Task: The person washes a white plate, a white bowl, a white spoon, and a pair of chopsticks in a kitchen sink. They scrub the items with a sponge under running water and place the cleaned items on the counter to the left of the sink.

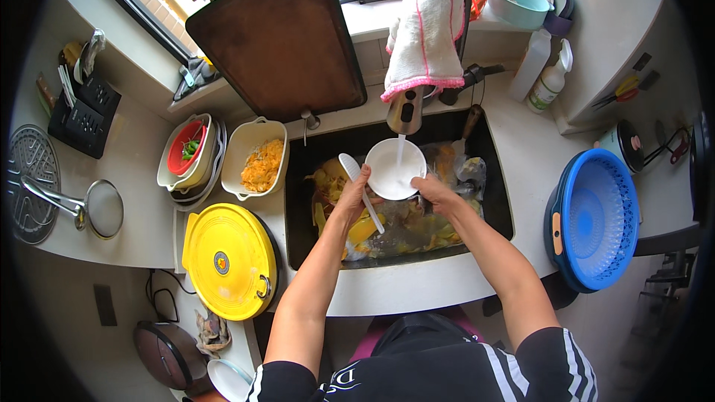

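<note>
A white bowl [394,170] is held under the kitchen faucet [405,114], and water runs into it. My left hand [354,192] grips the bowl's left rim and also has a white plastic rice paddle [375,213] between its fingers. At the bowl's lower right rim, my right hand [435,192] pinches the edge. Below both hands lies the dark sink [299,234], holding peelings, food scraps and plastic bags. A white cloth with pink trim [427,28] hangs over the faucet's neck.
Left of the sink stand a cream basin with shredded orange food [260,162], stacked bowls [184,153] and a yellow round lid [232,262]. A dark cutting board [276,39] leans behind. Blue basins [597,220] stand at right, with a spray bottle [550,81] at the back right.
</note>
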The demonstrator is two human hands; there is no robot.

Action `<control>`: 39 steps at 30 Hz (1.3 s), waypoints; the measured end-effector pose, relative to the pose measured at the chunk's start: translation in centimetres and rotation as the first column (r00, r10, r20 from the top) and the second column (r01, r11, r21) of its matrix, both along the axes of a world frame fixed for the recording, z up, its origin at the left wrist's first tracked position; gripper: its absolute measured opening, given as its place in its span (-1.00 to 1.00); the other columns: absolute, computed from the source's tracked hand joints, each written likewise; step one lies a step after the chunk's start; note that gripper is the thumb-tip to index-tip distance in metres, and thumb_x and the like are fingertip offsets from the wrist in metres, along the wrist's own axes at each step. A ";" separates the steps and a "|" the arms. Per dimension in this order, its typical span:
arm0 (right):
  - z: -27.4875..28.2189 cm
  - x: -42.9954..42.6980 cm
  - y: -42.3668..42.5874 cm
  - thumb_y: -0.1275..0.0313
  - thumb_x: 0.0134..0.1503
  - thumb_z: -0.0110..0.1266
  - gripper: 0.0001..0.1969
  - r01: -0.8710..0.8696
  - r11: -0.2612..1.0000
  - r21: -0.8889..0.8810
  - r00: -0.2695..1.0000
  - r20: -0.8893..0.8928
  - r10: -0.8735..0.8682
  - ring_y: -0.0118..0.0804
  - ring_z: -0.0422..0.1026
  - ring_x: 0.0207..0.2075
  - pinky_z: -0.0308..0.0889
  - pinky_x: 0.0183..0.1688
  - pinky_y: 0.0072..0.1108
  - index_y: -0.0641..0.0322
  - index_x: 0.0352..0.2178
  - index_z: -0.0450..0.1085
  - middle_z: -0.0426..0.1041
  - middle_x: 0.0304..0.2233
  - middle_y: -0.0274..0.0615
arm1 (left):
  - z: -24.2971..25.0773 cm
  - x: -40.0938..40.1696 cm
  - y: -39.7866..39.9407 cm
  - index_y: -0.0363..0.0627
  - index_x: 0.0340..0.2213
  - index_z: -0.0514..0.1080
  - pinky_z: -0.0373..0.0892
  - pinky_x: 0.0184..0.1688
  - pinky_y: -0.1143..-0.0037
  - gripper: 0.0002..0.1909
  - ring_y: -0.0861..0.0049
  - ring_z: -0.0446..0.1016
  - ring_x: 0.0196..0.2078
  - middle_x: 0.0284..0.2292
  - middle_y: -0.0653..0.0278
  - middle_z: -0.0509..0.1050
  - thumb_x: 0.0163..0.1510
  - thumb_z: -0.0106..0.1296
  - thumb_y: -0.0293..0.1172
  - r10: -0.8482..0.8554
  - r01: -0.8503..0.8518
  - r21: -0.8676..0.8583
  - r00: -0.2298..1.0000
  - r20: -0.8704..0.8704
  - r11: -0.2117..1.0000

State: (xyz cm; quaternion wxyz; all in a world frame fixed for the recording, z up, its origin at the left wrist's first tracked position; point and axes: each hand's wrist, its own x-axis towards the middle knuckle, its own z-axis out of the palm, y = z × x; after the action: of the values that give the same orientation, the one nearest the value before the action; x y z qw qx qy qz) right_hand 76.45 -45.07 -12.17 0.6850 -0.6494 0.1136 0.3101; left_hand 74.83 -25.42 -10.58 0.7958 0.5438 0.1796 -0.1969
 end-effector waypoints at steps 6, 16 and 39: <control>-0.6 1.3 -1.6 0.24 -0.09 -0.04 -0.58 -0.113 0.928 -0.356 0.958 0.210 0.197 -0.30 0.34 -0.36 0.20 -0.31 -0.53 0.50 -0.35 0.28 0.37 -0.40 -0.01 | -1.0 0.8 -1.3 -0.32 -0.19 0.17 0.39 -0.32 0.39 -0.52 0.39 0.36 -0.26 -0.29 0.08 0.33 -0.14 -0.07 -0.27 0.108 -0.108 0.037 0.994 -0.010 0.994; 1.0 -0.6 3.1 0.36 -0.07 -0.17 -0.69 -0.200 0.664 -0.721 0.578 0.460 0.674 0.02 0.38 -0.36 0.26 -0.25 -0.31 0.19 -0.26 0.29 0.40 -0.44 0.03 | -5.2 3.2 -2.2 -0.44 -0.30 0.18 0.30 -0.37 0.41 -0.48 0.33 0.35 -0.37 -0.35 -0.05 0.34 -0.19 0.00 -0.21 0.180 -0.205 0.504 0.979 0.099 0.839; 2.7 -2.2 4.0 0.43 -0.27 -0.02 -0.86 0.068 0.759 -0.647 0.524 0.671 0.525 -0.18 0.39 -0.37 0.25 -0.26 -0.50 0.16 -0.56 0.37 0.41 -0.52 -0.13 | -5.3 3.7 -1.9 -0.46 -0.42 0.26 0.24 -0.44 0.44 -0.57 0.34 0.28 -0.60 -0.51 0.06 0.34 -0.32 -0.07 -0.31 0.249 -0.313 0.502 0.949 0.192 0.806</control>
State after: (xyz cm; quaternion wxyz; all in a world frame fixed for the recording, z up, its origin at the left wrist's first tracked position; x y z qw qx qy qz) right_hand 74.29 -41.03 -9.51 0.3606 -0.9063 -0.2203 0.0091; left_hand 78.51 -27.31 -15.88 0.6455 0.7187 0.2582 0.0121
